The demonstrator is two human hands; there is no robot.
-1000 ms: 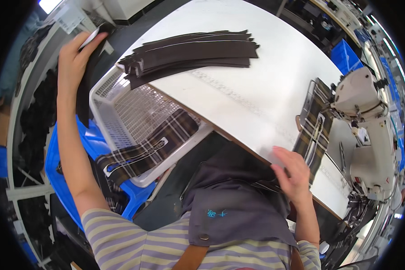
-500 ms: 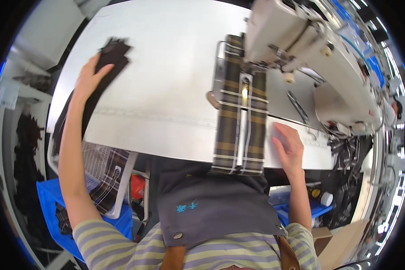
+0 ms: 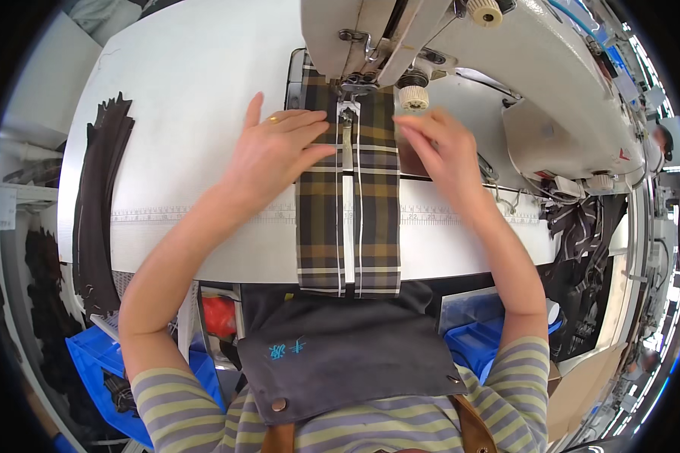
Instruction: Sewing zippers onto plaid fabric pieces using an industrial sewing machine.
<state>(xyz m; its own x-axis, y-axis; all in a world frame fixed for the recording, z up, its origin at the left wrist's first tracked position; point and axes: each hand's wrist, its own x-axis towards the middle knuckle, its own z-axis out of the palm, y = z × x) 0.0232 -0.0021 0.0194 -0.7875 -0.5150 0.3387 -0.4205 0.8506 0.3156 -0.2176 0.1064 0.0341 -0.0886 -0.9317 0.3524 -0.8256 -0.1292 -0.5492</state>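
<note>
A brown, black and white plaid fabric strip (image 3: 321, 226) lies lengthwise under the sewing machine's presser foot (image 3: 350, 90), its near end hanging over the table edge. Down its middle runs a narrow white gap or band (image 3: 348, 219), with a metal-looking piece (image 3: 347, 140) just before the foot. My left hand (image 3: 283, 143) rests open on the fabric's left side, fingers stretched toward the middle and thumb apart. At the right edge, my right hand (image 3: 442, 143) has its thumb and forefinger drawn together in a pinch; its other fingers are curled and slightly blurred.
A stack of dark fabric strips (image 3: 102, 196) lies at the table's left edge. The machine arm (image 3: 536, 68) spans the upper right. Scissors or tweezers (image 3: 487, 170) lie beneath it. Blue bins (image 3: 102, 377) sit below the table. Dark scraps (image 3: 582, 234) hang at the right.
My left hand has let go of the dark strips and come right onto the plaid fabric. My right hand has moved up to the fabric's right edge. The whole view has shifted.
</note>
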